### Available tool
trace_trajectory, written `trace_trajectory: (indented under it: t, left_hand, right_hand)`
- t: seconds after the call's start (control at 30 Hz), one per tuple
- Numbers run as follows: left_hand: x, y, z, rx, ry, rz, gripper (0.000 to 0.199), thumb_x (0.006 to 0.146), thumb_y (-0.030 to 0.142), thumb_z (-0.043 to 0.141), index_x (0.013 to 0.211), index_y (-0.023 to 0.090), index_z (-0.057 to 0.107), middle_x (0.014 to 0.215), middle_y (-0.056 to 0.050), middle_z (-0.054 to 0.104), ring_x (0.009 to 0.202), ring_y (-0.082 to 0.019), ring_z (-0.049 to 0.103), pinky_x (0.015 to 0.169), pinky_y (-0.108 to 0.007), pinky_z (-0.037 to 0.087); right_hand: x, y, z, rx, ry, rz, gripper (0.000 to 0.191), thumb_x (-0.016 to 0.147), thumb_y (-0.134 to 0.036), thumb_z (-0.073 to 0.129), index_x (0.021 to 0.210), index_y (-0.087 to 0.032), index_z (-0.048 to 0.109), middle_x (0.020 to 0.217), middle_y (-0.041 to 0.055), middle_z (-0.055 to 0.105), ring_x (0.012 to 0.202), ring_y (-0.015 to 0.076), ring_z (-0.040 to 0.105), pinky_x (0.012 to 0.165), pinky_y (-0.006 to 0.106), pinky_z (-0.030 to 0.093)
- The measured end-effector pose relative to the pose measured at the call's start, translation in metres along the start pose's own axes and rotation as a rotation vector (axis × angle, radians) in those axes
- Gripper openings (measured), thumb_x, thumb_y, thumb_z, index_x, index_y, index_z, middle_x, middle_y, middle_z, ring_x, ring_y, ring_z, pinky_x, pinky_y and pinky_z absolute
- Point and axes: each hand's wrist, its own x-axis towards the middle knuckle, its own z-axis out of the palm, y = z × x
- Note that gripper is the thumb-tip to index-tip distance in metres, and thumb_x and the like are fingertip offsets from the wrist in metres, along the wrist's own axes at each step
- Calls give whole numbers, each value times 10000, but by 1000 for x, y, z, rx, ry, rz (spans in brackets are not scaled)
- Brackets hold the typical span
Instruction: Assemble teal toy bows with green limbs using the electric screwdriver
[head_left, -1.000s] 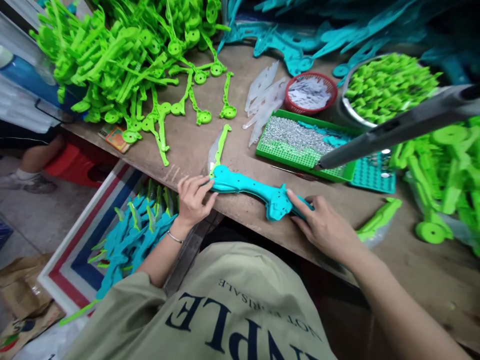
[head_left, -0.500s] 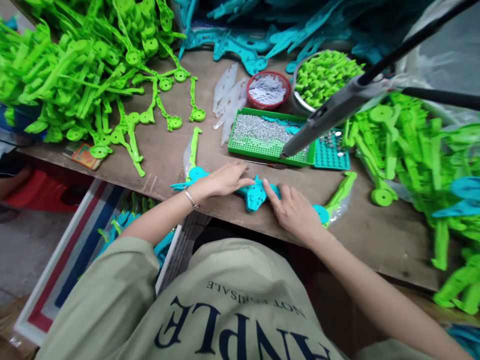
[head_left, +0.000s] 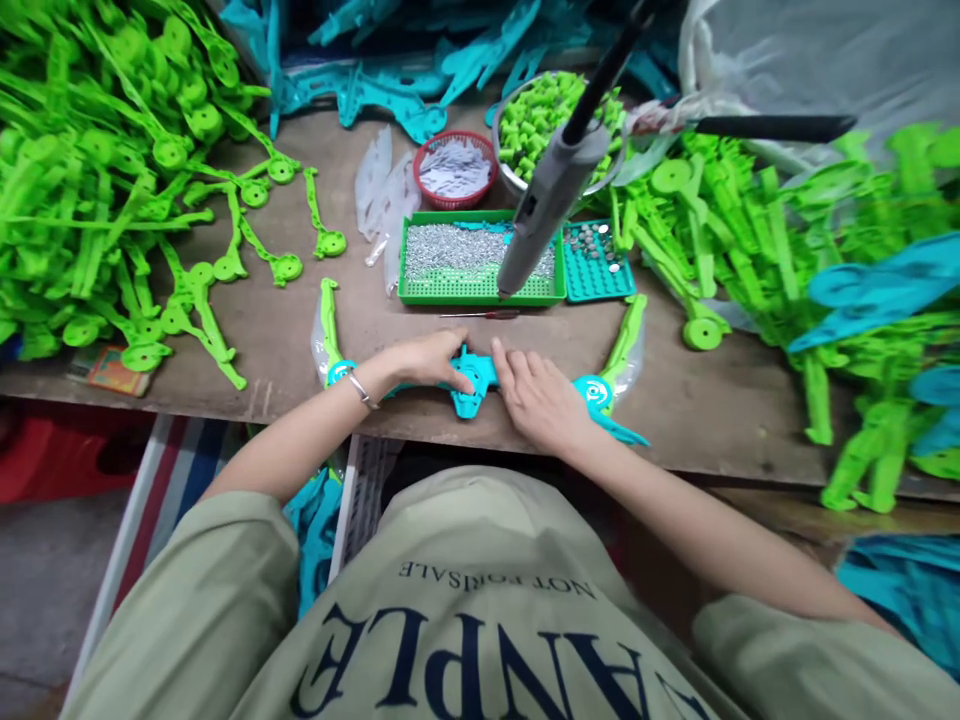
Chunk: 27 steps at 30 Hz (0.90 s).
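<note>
A bow-shaped plastic toy point(head_left: 471, 398) lies across the bench's front edge, with a blue body and a green arm at each end. Clear film hangs around both green arms. My left hand point(head_left: 429, 358), a bracelet at its wrist, grips the left of the blue middle, thumb pressed on its face. My right hand point(head_left: 541, 398) lies flat over the right part of the blue body, fingers stretched out side by side. Beneath the hands, parts of the body are hidden. A thin screwdriver point(head_left: 487, 315) with a dark red handle rests just beyond the toy.
A grey electric screwdriver point(head_left: 551, 195) hangs over a green tray point(head_left: 480, 300) of small metal screws. Beside it stand a blue tray point(head_left: 600, 290) with round metal pieces, a red basket point(head_left: 457, 200) of white strips and a bowl point(head_left: 506, 170) of green pieces. Green parts point(head_left: 82, 180) heap up left and right.
The toy now shows another face, its long blue tip at the right instead of the left. My left thumb has come onto its middle; my right hand has flattened. The view has shifted rightward.
</note>
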Motion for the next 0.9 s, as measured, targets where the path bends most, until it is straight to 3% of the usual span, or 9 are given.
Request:
trace_trajectory:
  t: [0.1, 0.2, 0.3, 0.43, 0.5, 0.57, 0.67, 0.73, 0.9]
  left_hand:
    - [2, 1, -6, -3, -21, -10, 800, 556, 555, 824, 1186, 140, 556, 1103, -99, 669, 920, -234, 602, 738, -301, 417]
    - [6, 1, -12, -17, -114, 12, 670, 598, 601, 796, 1058, 157, 596, 941, -44, 656, 832, -203, 575, 712, -299, 392]
    - [11, -1, -12, -136, -160, 28, 534, 610, 530, 811, 940, 172, 593, 767, 18, 592, 720, -163, 526, 669, -294, 379]
    - [15, -5, -7, -339, -153, 30, 551, 521, 470, 882, 889, 188, 584, 700, 53, 566, 678, -149, 511, 646, -287, 389]
    - [16, -7, -7, -402, -173, 46, 543, 519, 455, 889, 890, 189, 595, 712, 51, 586, 682, -145, 520, 648, -282, 393]
    - [16, -8, -7, -442, -198, 64, 520, 532, 424, 890, 896, 184, 605, 729, 47, 601, 689, -140, 528, 656, -276, 395]
    - [15, -8, -10, -476, -237, 55, 523, 534, 397, 895, 906, 179, 599, 736, 43, 601, 697, -139, 532, 651, -271, 392]
    - [14, -7, -11, -478, -245, 43, 539, 537, 405, 897, 916, 182, 586, 725, 52, 577, 690, -136, 514, 630, -265, 383]
    - [13, -3, -16, -409, -229, 68, 525, 588, 450, 865, 938, 188, 575, 706, 73, 496, 672, -123, 440, 623, -255, 372]
  right_hand:
    - [0, 2, 2, 40, 31, 9, 602, 1004, -137, 255, 1576, 50, 263, 1094, 224, 608, 939, 310, 507, 801, 433, 470]
    - [0, 2, 5, 55, 39, 34, 609, 1011, -150, 268, 1589, 39, 241, 1110, 218, 606, 932, 302, 506, 803, 429, 468]
    - [2, 3, 3, 87, 21, 59, 609, 1014, -152, 273, 1594, 31, 238, 1127, 223, 612, 950, 308, 520, 814, 440, 475]
    - [-6, 9, -14, 306, 74, 31, 632, 996, -250, 446, 1578, -33, 330, 1306, 245, 585, 1107, 346, 536, 941, 510, 487]
    - [-16, 8, -24, 556, 162, 70, 550, 973, -321, 540, 1475, -99, 503, 1319, 223, 599, 1145, 345, 554, 972, 529, 497]
    - [-25, -1, -28, 939, 151, 238, 383, 976, -398, 562, 1229, -131, 665, 1115, 177, 688, 989, 288, 635, 870, 478, 558]
    - [-27, -25, -21, 1634, -142, 586, 363, 917, -486, 657, 1013, -137, 671, 795, 83, 709, 676, 188, 665, 662, 365, 593]
    - [-19, -42, -11, 2008, -231, 720, 433, 801, -485, 796, 1027, -142, 660, 827, 67, 735, 712, 170, 709, 730, 342, 620]
    - [9, -66, 2, 2369, 35, 838, 543, 588, -485, 944, 940, -163, 684, 870, 24, 742, 810, 167, 736, 868, 360, 627]
